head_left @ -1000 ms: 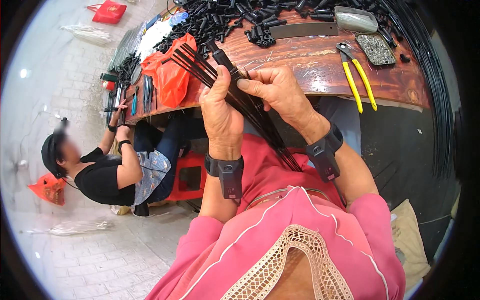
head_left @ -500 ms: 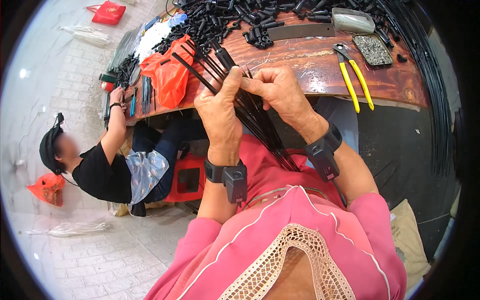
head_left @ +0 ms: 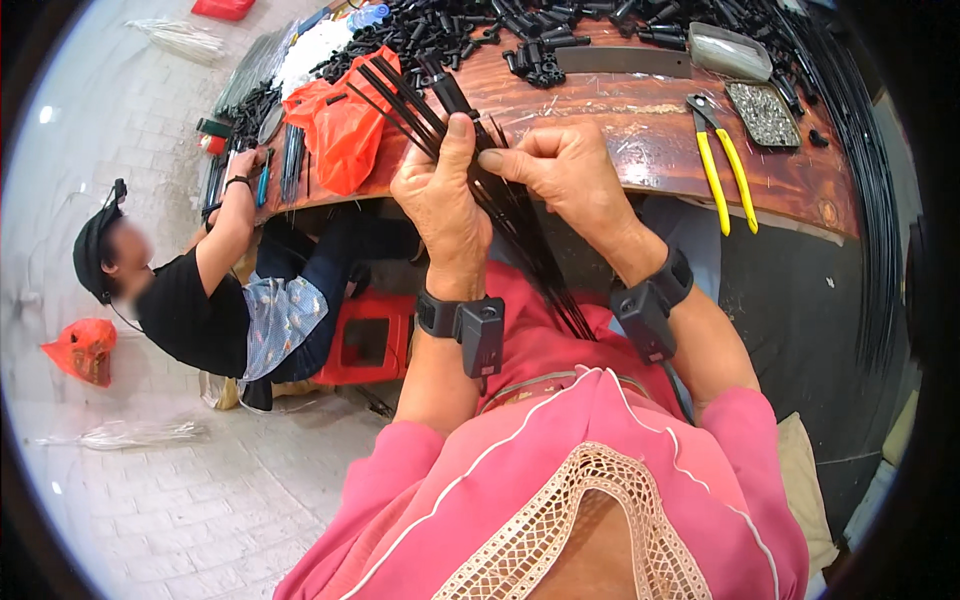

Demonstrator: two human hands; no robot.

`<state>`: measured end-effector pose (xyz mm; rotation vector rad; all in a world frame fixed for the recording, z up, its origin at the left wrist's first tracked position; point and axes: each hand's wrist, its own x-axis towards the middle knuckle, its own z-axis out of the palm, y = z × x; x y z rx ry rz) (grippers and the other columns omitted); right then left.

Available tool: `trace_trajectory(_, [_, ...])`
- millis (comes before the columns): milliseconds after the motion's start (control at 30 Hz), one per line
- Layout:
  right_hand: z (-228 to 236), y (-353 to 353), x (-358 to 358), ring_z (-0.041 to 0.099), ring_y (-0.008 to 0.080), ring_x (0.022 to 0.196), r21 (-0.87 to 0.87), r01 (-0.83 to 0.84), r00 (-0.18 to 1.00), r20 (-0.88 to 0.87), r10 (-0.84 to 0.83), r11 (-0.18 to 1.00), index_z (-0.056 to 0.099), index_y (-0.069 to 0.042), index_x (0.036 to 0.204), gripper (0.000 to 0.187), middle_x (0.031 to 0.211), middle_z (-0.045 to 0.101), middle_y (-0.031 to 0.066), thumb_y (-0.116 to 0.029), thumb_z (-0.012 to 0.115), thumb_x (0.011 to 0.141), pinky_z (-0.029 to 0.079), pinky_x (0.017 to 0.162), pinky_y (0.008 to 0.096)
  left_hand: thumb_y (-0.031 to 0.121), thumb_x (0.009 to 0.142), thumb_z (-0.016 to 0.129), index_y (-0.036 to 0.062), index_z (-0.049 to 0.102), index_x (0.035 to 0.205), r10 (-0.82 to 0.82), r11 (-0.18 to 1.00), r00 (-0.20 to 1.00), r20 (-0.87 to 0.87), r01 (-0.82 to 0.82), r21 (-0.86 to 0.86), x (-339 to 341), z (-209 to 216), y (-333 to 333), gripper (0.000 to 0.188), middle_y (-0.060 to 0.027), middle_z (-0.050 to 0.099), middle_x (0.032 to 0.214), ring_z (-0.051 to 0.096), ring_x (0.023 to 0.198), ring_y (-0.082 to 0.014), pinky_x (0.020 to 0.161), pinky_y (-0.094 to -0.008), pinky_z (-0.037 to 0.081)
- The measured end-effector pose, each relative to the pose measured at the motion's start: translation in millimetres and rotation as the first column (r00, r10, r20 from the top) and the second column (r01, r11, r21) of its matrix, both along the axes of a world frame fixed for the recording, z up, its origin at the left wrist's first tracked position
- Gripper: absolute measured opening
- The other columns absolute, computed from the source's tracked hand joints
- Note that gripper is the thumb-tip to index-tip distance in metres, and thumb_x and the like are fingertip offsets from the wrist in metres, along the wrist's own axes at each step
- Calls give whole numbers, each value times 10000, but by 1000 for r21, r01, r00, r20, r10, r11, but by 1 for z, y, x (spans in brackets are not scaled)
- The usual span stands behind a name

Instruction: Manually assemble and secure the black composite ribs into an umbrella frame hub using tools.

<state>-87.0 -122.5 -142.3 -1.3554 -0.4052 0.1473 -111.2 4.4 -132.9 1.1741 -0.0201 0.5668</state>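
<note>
My left hand point(head_left: 440, 205) is closed around a bundle of thin black rods point(head_left: 540, 265), its thumb pointing up. The rods slant from beyond my fingers down toward my lap, their far ends fanned out. A black tubular piece point(head_left: 450, 92) sticks up past the left thumb among the rods. Close beside it, my right hand point(head_left: 575, 185) is closed in a pinch, its thumb and fingers at the edge of the bundle near that piece. What lies between those fingertips is hidden.
Yellow-handled pliers point(head_left: 708, 165), a tin of small metal parts point(head_left: 762, 115) and a clear box point(head_left: 730, 50) are on the wooden table point(head_left: 640, 110). Black tubular parts point(head_left: 430, 40) pile up behind. An orange bag point(head_left: 340, 130) is left. Another person point(head_left: 190, 315) sits at left.
The view has shifted slightly, so the table's things sit a little differently. My right hand's fingers have curled and stay by the bundle, while my left keeps its hold.
</note>
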Motion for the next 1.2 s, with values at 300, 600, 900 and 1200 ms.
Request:
trace_trajectory(300, [-4, 15, -1, 477, 32, 410, 82, -87, 984, -150, 98, 993, 649, -50, 623, 333, 530, 562, -19, -298, 768, 811, 330, 355, 186, 186, 938, 618, -24, 589, 920, -62, 991, 998, -17, 60, -119, -10, 6, 7, 212, -137, 671, 810, 675, 698, -222, 636, -313, 577])
trace_trajectory(600, [-3, 26, -3, 482, 49, 399, 6, -86, 989, -123, 86, 996, 635, -34, 611, 382, 515, 559, 0, -339, 778, 792, 350, 351, 196, 129, 916, 652, -19, 618, 906, -26, 988, 1000, 6, 26, -150, -16, 2, 19, 153, -107, 673, 809, 676, 694, -195, 615, -295, 560])
trace_trajectory(900, [-8, 21, 2, 473, 39, 417, 111, -170, 950, -247, 193, 979, 641, -12, 625, 351, 531, 565, 2, -292, 799, 767, 325, 348, 192, 206, 966, 572, -34, 590, 1009, -155, 978, 987, -30, 149, -145, -21, 4, 20, 244, -143, 674, 862, 680, 759, -235, 706, -358, 584])
trace_trajectory(1200, [9, 33, -21, 427, 12, 425, 75, -51, 988, -145, 62, 996, 665, -60, 659, 283, 546, 547, -34, -278, 786, 793, 304, 377, 168, 240, 966, 575, -36, 583, 1061, -42, 995, 998, -48, 37, -93, -26, 10, 19, 292, -174, 674, 883, 681, 797, -254, 738, -359, 574])
